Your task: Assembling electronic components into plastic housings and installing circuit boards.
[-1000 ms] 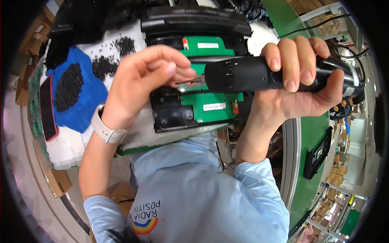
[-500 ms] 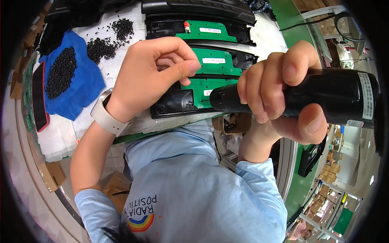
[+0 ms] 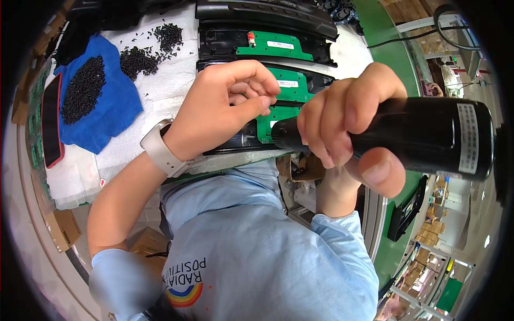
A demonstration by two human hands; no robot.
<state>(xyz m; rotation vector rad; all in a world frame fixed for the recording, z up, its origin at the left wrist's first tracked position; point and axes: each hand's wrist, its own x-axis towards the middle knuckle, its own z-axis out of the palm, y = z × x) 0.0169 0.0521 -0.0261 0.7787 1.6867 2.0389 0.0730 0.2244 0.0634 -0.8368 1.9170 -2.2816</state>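
Observation:
My right hand [image 3: 350, 120] is wrapped round a black electric screwdriver [image 3: 428, 134], which lies sideways with its narrow end pointing left. That narrow end is over the nearest green circuit board [image 3: 264, 128], which sits in a black plastic housing [image 3: 230, 145]. Whether the bit touches a screw is hidden. My left hand [image 3: 214, 107], with a pale watch at the wrist, hovers over the left part of the same housings. Its thumb and fingers are curled together, and what they hold, if anything, cannot be made out. Behind it lies a second green board [image 3: 301, 95] in its housing.
Farther back are another housing with a green board [image 3: 297, 51] and a black ribbed cover [image 3: 267, 18]. Black screws [image 3: 83, 88] lie on a blue cloth [image 3: 120, 109] at left, with loose screw piles [image 3: 140, 60] beside it. A red-edged phone [image 3: 52, 120] lies at far left.
My left hand has shifted slightly right and down. The right hand and screwdriver have moved a little left, the narrow end staying over the nearest board.

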